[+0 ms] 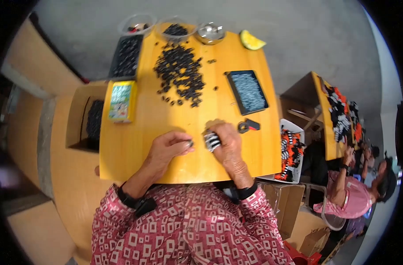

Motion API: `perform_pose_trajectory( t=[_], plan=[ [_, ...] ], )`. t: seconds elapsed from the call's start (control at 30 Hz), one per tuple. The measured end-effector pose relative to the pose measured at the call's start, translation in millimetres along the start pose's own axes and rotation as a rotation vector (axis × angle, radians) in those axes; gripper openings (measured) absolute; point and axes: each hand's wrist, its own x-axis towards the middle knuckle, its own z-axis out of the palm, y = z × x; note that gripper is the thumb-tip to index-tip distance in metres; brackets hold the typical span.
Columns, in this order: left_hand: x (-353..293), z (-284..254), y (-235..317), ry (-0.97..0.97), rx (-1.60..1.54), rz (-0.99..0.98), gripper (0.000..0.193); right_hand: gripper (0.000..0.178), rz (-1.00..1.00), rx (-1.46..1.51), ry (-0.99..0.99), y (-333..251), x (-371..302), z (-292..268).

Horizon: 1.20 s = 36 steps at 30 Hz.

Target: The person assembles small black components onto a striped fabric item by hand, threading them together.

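Near the front edge of the table (122,154), my left hand (166,148) pinches a small dark piece (191,143) between thumb and fingertips. A short gap to the right, my right hand (227,143) is closed around a black-and-white striped piece (212,141) that looks like fabric; part of it is hidden in the palm. Beyond both hands lies a loose pile of small black pieces (179,70). To the right of the pile is a black tray (231,84) with many thin silvery pieces. A small black tool with a ring and a red part (249,126) rests beside my right hand.
Along the far edge stand clear bowls (175,27), a metal bowl (210,33) and a yellow wedge (252,40). A yellow box (122,101) and a black bin (126,55) are left. At right are a white crate (290,126) of striped and orange pieces and a person (349,196) at another table.
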Motion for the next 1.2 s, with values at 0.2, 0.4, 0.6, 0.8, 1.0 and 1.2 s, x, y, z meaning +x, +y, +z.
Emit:
perform_pose_trajectory(
  t=[0.2, 0.4, 0.6, 0.8, 1.0, 1.2],
  plan=[
    [-3, -4, -2, 0.054, -0.030, -0.021, 0.022, 0.026, -0.003, 0.057, 0.052, -20, -13, -2],
    [4, -1, -5, 0.040, -0.103, 0.015, 0.023, 0.021, 0.093, 0.315, 0.028, -43, -27, -5],
    [8, 6, -14, 0.066, -0.038, 0.123, 0.024, 0.025, -0.005, 0.349, 0.069, -51, -31, -3],
    [6, 8, -22, 0.088, -0.025, 0.139, 0.024, 0.040, -0.021, 0.331, 0.083, -47, -40, 1],
    [5, 9, -28, 0.066, -0.065, 0.158, 0.024, 0.044, -0.077, 0.278, 0.136, -43, -43, 8],
    [6, 5, -33, 0.031, -0.125, 0.145, 0.025, 0.042, -0.107, 0.261, 0.179, -37, -43, 8]
  ],
)
